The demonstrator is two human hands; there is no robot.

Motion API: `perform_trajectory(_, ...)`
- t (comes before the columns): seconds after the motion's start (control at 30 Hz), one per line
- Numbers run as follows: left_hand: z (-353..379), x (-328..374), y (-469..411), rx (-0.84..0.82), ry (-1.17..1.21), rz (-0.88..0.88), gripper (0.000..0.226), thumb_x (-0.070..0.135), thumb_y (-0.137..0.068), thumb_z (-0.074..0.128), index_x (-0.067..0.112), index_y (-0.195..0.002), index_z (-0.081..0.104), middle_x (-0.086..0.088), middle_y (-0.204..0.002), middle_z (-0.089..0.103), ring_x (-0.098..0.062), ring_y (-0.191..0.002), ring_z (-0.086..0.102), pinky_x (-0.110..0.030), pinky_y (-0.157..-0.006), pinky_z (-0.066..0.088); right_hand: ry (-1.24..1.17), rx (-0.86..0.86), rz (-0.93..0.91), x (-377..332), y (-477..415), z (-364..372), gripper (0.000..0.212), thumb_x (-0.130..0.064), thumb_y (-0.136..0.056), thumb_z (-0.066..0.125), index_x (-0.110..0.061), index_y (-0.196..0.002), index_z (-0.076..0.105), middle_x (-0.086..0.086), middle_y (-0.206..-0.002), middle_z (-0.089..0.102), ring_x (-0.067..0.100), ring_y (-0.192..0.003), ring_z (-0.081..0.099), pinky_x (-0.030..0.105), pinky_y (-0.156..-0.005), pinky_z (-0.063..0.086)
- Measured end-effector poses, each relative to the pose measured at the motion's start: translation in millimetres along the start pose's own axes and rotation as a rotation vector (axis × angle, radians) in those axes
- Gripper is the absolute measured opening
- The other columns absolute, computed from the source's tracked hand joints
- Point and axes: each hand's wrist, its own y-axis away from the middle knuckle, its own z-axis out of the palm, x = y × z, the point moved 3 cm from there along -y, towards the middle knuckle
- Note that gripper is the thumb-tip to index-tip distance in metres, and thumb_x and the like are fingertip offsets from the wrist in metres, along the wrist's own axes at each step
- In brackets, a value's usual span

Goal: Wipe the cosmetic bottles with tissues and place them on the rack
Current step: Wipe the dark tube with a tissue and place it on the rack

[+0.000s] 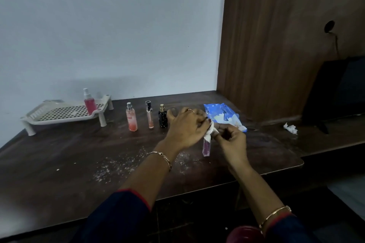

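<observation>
Wiping is in hand: the left hand (185, 126) fingers curl round the top of the purple bottle (206, 147), right hand (234, 138) fingers pinching the tissue (211, 128) there, low over the bench (79, 154). Next, I'd judge, a carry far left to the rack (59, 121).

One bottle on the rack, three in a row, one wrapped in a tissue.

The white perforated rack (65, 112) stands on short legs at the far left, a red spray bottle (89, 102) upright at its right end. To its right stand a pink bottle (131, 117), a slim clear bottle (149, 114) with a dark cap and a black speckled bottle (162, 116) with a gold cap. Nearer and further right, a purple bottle (207, 146) is roughly upright, its top wrapped in a tissue (210, 129) gripped between the left hand (185, 126) and right hand (232, 140). A blue tissue pack (223, 116) lies just behind; a crumpled tissue (290, 128) lies at the far right.
</observation>
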Motion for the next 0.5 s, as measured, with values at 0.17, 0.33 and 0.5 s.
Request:
perform_trajectory(0.17,-6,-3,-1,-0.077,0.088,0.022,0.053,0.041,-0.08,0.019,0.028,-0.083,0.071,0.02,-0.137,0.047,-0.009,-0.135,0.026,-0.057,-0.108,-0.005,0.189,0.045,0.022,13,5,0,0.025,0.002,-0.076,0.071,-0.022,-0.073,0.068,-0.005,-0.071,0.07,0.0,-0.064,0.062,0.019,-0.067,0.049)
perform_trajectory(0.33,-9,-1,-6,-0.13,0.09,0.01,0.06,0.041,-0.081,0.013,0.028,-0.097,0.07,0.016,-0.142,0.045,-0.008,-0.139,0.024,-0.058,-0.111,-0.01,0.225,0.054,0.081,18,10,-5,0.022,0.004,-0.073,0.072,-0.018,-0.068,0.069,-0.001,-0.069,0.07,0.002,-0.061,0.062,0.023,-0.068,0.051)
perform_trajectory(0.5,-8,-1,-10,-0.162,0.076,-0.017,0.057,0.043,-0.082,0.014,0.029,-0.103,0.066,0.019,-0.142,0.044,-0.006,-0.14,0.023,-0.058,-0.11,-0.01,0.117,0.023,0.024,-1,-8,6,0.017,0.008,-0.07,0.072,-0.008,-0.075,0.068,0.01,-0.075,0.07,0.021,-0.071,0.067,0.032,-0.071,0.054)
